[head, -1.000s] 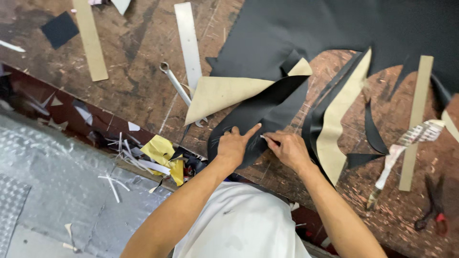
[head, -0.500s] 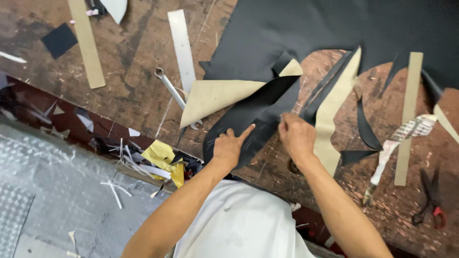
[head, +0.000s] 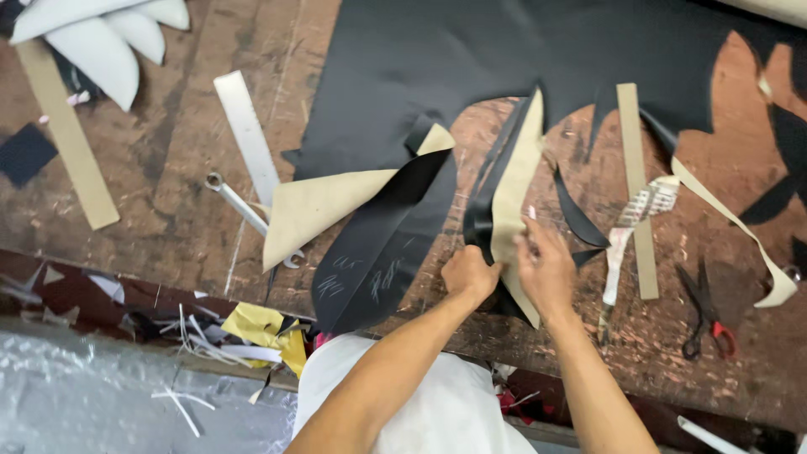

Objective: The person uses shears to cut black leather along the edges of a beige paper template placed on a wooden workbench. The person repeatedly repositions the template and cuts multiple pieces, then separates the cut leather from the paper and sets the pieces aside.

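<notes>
At the near edge of the scarred wooden workbench, both hands are brought close together on a folded strip of leather — black on one face, tan on the other. The left hand is curled shut against the strip's lower left edge; the right hand is pressed on it from the other side, and a small pale object seems to be pinched in its fingertips, though what it is cannot be made out from this angle.

Just to the left, a cut black panel with chalk marks is laid flat, overhanging the bench edge, with a tan triangular flap folded over beside it. Above, the large black hide is spread out, its lower border already deeply notched where shapes have been taken — so a good part of the cutting looks done, while a wide uncut area is left toward the top.

A metal ruler and a wrench are lying to the left, cardboard strips and red-handled scissors to the right — none being touched. White cut pieces are stacked at the far left corner, and scraps are gathered below the bench.
</notes>
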